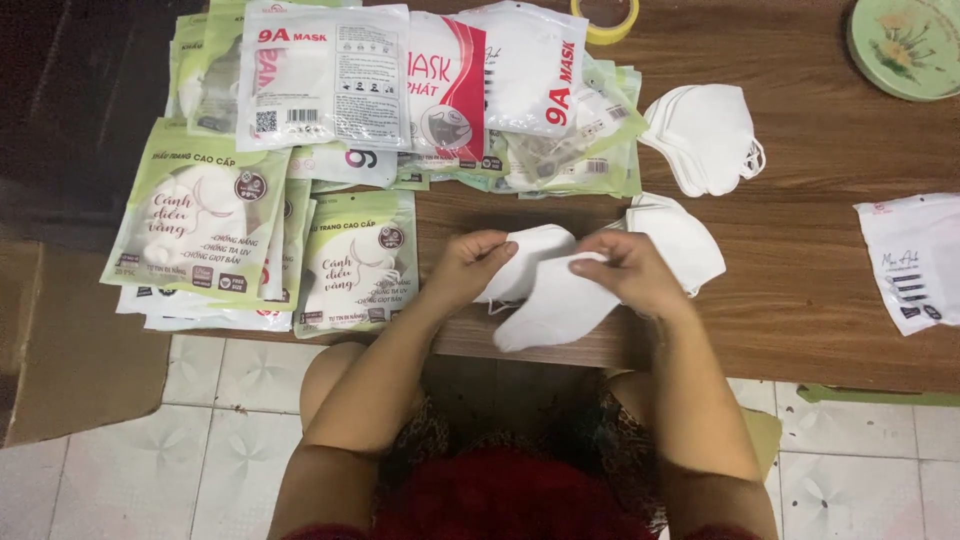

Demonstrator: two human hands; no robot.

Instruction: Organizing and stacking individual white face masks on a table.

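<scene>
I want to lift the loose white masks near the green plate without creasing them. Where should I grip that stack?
Grip the stack of white masks at its right edge, where the ear loops stick out, coming from the right. The folded masks lie flat on the wooden table, and that side looks free of packets.

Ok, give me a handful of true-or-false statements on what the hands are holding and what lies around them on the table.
1. Both hands, left hand and right hand, grip white face masks at the table's near edge. True.
2. A loose stack of white masks lies beyond the right hand. True.
3. The roll of yellow tape sits by the left elbow. False: it lies at the far edge of the table, behind the packets.
4. The green-and-white mask packets lie to the left of the hands. True.
5. The round green plate is on the floor tiles. False: it rests on the table's far right corner.
</scene>
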